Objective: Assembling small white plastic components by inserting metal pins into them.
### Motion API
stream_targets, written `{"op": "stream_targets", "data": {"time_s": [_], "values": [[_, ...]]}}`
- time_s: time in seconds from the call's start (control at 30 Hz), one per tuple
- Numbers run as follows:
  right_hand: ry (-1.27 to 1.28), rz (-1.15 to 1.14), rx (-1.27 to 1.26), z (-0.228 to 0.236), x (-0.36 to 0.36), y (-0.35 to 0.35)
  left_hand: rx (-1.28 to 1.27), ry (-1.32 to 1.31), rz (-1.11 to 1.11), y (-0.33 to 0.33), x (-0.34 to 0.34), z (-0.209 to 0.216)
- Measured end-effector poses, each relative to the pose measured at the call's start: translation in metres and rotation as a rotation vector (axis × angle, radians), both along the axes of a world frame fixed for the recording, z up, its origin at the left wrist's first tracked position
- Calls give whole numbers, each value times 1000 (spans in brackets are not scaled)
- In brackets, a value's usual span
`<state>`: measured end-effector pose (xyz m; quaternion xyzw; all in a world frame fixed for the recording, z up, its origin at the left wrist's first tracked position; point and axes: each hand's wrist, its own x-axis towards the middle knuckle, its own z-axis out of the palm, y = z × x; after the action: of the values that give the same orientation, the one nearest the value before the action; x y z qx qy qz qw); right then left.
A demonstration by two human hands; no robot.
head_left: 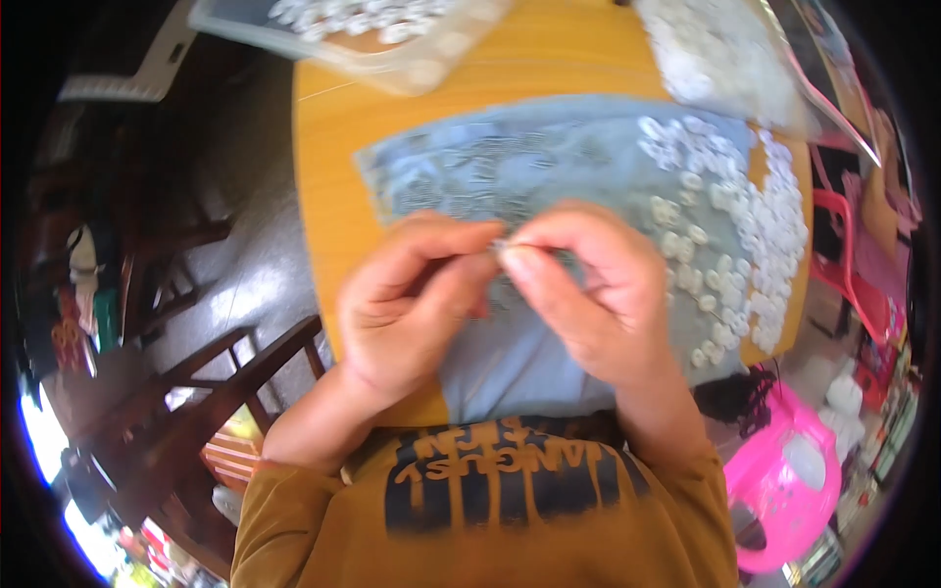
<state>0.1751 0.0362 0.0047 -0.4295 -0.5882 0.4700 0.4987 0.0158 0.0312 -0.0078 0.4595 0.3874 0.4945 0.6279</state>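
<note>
Above the middle of a blue-grey cloth (529, 377), my two hands meet fingertip to fingertip. My left hand (397, 304) is closed in a pinch of thumb and forefinger. Opposite it, my right hand (613, 294) pinches the same way. A tiny shiny bit (501, 244) shows between the fingertips, too small and blurred to name. Many thin, dark, short metal-looking pieces (480, 167) lie scattered on the cloth beyond my left hand. Right of my right hand are small white round pieces (694, 274), loosely spread, with a denser heap of white pieces (774, 235) along the table's right side.
The wooden table (328, 176) carries a clear plastic bin (417, 73) of white pieces at the far left and a clear bag (706, 59) of white pieces at the far right. A pink plastic stool (794, 470) stands at lower right, dark wooden furniture (225, 392) at left.
</note>
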Motion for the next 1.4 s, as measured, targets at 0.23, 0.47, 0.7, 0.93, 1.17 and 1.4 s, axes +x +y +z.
{"op": "stream_targets", "data": {"time_s": [0.23, 0.47, 0.7, 0.93, 1.17, 1.4], "values": [[-56, -30, 60, -7, 2, -1, -9, -35, 81, 2, 1, -8], [-509, -256, 266, 25, 32, -18, -35, -76, 192, 6, 4, -12], [-926, -463, 32, 25, 112, -51, -15, -99, 169, 9, 4, -10], [-1066, -362, 19, 17, 120, -63, -63, -77, 152, 7, 2, -9], [-1063, -328, 42, 13, 123, -60, -77, -43, 168, 6, 5, -6], [-164, -379, -216, 29, 88, -54, -189, -146, 56, 1, 13, 9]]}}
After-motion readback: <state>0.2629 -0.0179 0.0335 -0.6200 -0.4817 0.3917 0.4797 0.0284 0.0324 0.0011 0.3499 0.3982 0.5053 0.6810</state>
